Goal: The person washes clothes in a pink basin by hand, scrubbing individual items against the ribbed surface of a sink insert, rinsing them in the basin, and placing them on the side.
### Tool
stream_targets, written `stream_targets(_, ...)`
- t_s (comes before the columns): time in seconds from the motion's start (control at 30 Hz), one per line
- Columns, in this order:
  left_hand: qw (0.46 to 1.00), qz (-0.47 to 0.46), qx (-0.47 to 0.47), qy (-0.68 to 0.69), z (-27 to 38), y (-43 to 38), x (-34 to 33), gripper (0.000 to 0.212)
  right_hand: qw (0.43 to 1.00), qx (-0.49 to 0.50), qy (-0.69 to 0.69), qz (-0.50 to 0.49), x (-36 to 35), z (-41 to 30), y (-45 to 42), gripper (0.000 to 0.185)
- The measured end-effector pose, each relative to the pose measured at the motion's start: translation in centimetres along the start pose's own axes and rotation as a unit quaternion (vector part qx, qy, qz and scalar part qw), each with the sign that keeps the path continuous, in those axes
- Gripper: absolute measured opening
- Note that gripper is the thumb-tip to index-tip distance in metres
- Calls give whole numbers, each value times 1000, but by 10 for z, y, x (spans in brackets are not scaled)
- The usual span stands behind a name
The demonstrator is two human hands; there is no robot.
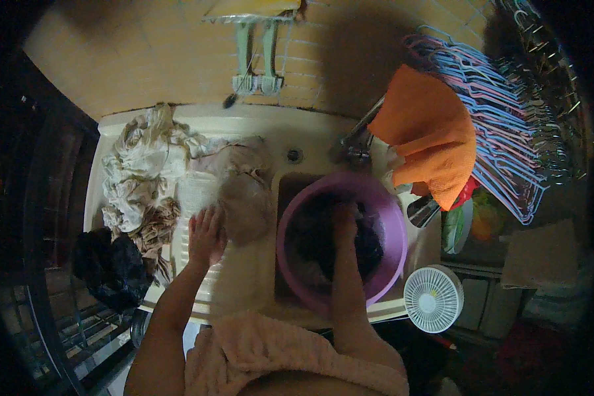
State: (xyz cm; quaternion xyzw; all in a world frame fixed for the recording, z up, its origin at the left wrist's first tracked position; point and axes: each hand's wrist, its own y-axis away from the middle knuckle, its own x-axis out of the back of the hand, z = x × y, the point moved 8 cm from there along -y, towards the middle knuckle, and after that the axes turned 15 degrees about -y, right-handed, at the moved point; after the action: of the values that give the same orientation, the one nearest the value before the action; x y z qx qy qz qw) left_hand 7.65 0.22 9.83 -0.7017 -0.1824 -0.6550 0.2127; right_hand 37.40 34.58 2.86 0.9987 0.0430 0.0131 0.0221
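Observation:
My left hand [208, 234] rests on the ribbed washboard surface of the sink counter [203, 185], beside a pale wet cloth [245, 198]. Inside a purple plastic basin [400, 237], which stands in the sink bowl, my right hand [345, 220] reaches down among dark fabric [317, 242]. Its fingers are blurred and partly hidden, so its grip cannot be made out. Crumpled white clothes [138, 163], brownish cloth [161, 222] and a black bundle [111, 267] lie along the counter's left side.
An orange cloth [433, 133] hangs by the faucet [359, 152]. Many plastic hangers [500, 123] hang at the right. A small white fan [433, 299] is at the sink's right front corner. Two green brushes [245, 59] [270, 59] hang on the tiled wall. A drain hole [294, 156] is behind the basin.

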Motion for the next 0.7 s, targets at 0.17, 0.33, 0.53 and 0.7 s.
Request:
stream_targets(0.17,999,35,-9,3,-4,6,1,63,1000,1,-3,-11,-20,-10,0,40)
stream_targets(0.33,997,59,21,43,-18,10,0,51,961,-126,-118,-218,-119,-23,124,40)
stream_targets(0.53,977,43,200,57,-28,-28,-11,41,823,370,343,-259,-303,-94,199,41)
stream_targets(0.7,995,28,99,-9,-20,-32,-29,49,844,221,385,-302,-310,-34,193,34)
